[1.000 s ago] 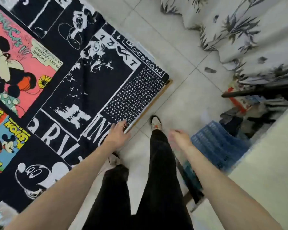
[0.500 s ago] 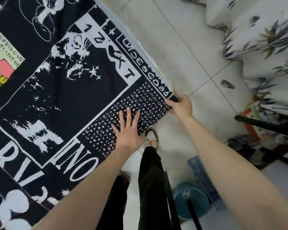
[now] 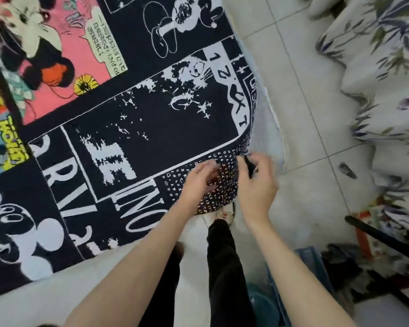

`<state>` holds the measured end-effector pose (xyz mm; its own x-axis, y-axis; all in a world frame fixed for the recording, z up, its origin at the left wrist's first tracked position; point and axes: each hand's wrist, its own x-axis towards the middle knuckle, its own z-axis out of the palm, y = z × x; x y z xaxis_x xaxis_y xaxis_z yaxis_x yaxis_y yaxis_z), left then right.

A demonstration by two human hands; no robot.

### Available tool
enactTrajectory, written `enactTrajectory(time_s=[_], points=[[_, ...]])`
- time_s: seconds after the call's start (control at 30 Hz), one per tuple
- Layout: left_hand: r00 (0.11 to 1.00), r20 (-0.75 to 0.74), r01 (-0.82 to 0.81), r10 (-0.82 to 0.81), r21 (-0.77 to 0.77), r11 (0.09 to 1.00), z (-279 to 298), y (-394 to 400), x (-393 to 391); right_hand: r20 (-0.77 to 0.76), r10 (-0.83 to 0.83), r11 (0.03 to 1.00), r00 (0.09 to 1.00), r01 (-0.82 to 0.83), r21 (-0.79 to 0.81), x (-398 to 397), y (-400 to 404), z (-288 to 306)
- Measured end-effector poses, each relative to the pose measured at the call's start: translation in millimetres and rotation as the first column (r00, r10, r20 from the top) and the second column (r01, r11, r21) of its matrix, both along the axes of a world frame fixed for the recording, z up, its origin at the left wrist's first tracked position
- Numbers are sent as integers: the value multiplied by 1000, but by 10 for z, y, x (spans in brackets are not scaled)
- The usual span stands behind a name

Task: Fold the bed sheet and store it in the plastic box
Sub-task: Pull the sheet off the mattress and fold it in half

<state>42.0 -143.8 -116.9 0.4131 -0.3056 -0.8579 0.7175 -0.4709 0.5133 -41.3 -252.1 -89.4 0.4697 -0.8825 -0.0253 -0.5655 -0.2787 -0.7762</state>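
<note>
A black bed sheet [image 3: 137,128] printed with white cartoon mice, lettering and a pink panel lies spread over the bed and fills the left and middle of the view. Its near right corner is lifted and curled over. My right hand [image 3: 257,185] pinches that corner, with black cloth between thumb and fingers. My left hand [image 3: 200,179] rests beside it on the dotted panel, fingers bent into the cloth. A blue ribbed plastic box [image 3: 309,263] shows partly on the floor at the lower right, behind my right forearm.
White floor tiles [image 3: 305,79] run along the right of the bed. A white leaf-printed cloth [image 3: 387,86] hangs at the far right. A dark bar [image 3: 383,237] and clutter lie at the lower right. My dark-trousered legs and a shoe [image 3: 224,213] stand below the hands.
My right hand went from the sheet's far corner edge to beside my left hand, pulling the corner up and inward. The left hand's flat fingers have curled into the cloth.
</note>
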Motion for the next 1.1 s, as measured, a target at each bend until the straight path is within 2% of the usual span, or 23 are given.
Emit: enactTrajectory(time_s=[0.03,0.1,0.17,0.27,0.37,0.5,0.57,0.67,0.73,0.83,0.9,0.97,1.1], points=[[988,-68,-143,140,-44,989,103,129,160,7,147,986,989,-146,-81,129,171,106],[946,-164,-299,280,-105,948,312,482,502,-15,408,896,913,-403,-184,370,555,296],[933,-220,-319,283,-146,937,546,924,844,-42,592,776,805,-584,-241,594,975,488],[961,-222,-208,164,-189,960,907,1664,1326,-94,752,607,652,-742,-285,883,1641,768],[992,-117,31,-54,-190,981,1272,2495,1668,-137,823,487,551,-809,-330,1171,2454,978],[973,106,196,-203,76,978,1381,3787,1945,-171,869,355,464,-826,-437,1621,3851,1015],[976,161,131,-148,108,985,1324,4348,2010,-216,875,309,434,-842,-441,1797,4423,954],[979,202,-19,9,45,999,1241,5387,2113,-270,880,238,390,-855,-460,1994,5406,819],[970,233,-90,75,57,994,1191,6099,2146,-266,895,195,358,-851,-488,2094,6052,783],[960,264,-125,93,107,986,1168,7096,2150,-262,933,95,248,-870,-484,2230,6970,851],[953,258,-191,158,107,976,1149,7699,2091,-264,953,20,149,-901,-433,2281,7505,901],[931,281,-279,233,137,951,1104,8249,2026,-310,951,-91,12,-944,-317,2324,8003,913],[886,313,-421,343,233,876,864,9197,1886,-386,826,-422,-411,-905,59,2548,8859,847]])
